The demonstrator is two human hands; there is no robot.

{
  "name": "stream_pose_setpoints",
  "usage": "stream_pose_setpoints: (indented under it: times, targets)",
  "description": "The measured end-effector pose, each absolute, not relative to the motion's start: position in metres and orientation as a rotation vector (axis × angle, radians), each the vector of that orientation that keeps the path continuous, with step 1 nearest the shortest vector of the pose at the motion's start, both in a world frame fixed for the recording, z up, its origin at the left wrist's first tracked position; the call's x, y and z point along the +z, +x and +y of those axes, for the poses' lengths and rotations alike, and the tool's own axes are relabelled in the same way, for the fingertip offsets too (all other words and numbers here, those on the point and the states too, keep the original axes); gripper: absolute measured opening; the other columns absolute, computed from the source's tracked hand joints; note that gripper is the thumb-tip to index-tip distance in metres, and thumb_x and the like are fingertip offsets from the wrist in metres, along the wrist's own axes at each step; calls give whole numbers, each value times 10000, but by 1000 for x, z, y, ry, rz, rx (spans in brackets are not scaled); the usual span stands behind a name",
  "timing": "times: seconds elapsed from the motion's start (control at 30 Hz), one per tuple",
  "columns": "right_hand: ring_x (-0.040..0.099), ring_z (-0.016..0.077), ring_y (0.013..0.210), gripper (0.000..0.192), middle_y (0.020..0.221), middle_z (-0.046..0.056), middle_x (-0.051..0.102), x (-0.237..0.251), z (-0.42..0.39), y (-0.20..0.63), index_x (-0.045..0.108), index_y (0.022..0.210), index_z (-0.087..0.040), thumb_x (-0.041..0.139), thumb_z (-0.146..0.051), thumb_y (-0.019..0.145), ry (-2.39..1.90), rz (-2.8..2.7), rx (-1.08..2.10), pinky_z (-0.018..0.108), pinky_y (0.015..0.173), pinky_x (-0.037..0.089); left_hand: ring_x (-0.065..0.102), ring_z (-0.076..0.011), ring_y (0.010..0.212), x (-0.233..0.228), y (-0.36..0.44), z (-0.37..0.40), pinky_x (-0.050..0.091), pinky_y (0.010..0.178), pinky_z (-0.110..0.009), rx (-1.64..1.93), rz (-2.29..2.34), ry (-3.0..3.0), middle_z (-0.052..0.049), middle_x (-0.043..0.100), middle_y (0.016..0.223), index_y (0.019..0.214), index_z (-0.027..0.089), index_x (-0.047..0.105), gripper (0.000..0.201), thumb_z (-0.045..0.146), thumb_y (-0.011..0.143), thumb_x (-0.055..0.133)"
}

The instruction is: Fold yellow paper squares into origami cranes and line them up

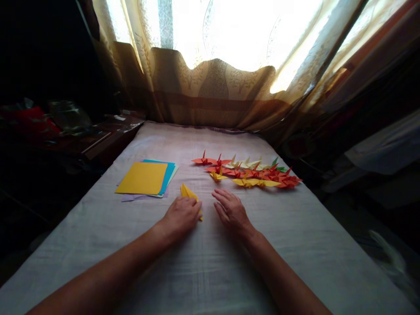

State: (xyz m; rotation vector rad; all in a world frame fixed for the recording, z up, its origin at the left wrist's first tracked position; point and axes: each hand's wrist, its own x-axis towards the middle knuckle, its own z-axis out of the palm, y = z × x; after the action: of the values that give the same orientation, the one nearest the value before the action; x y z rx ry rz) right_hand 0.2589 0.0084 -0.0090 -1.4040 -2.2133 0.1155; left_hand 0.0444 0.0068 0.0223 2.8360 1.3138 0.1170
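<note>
My left hand point(181, 215) rests on the cloth with its fingers closed over a folded piece of yellow paper point(187, 192), whose pointed end sticks out beyond the knuckles. My right hand point(230, 209) lies flat just to the right of it, fingers apart, holding nothing and not touching the paper. A stack of square paper sheets point(144, 178), yellow on top with blue and lilac beneath, lies to the left of my left hand. Beyond my right hand sits a cluster of several finished paper cranes point(249, 171) in red, orange, yellow, cream and green.
The work surface is a grey cloth-covered table or bed point(210, 262). A beige curtain point(213, 87) hangs at the far end under a bright window. A dark cluttered side table point(82, 131) stands at the left; dim furniture fills the right.
</note>
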Motion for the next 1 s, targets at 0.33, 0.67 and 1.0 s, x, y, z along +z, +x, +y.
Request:
stream_pose_setpoints:
  times: [0.33, 0.67, 1.0]
  targets:
    - [505, 278, 1308, 399, 1381, 110, 598, -9, -16, 252, 619, 1308, -194, 433, -285, 967, -1518, -2259, 140, 473, 1075, 392, 596, -247, 1138, 22, 8, 48, 410, 1032, -443, 216, 1228, 2754, -88, 654, 1234, 1185, 242, 659, 277, 309, 944, 541]
    - [270, 293, 1473, 553, 1568, 106, 347, -12, -23, 219, 398, 1503, -183, 431, -388, 990, -1564, -2382, 163, 556, 1188, 177, 517, -328, 1268, -8, 41, -12, 359, 1052, -503, 323, 1568, 2755, -144, 582, 1389, 1320, 202, 595, 432, 414, 976, 444]
    - [226, 290, 1488, 652, 1592, 122, 240, 1, -27, 243, 333, 1531, -162, 408, -527, 995, -1716, -2523, 416, 596, 1201, 115, 351, -325, 1436, -10, 15, -9, 73, 1172, -595, 82, 1257, 2769, -101, 365, 1575, 1492, 302, 409, 544, 525, 997, 373]
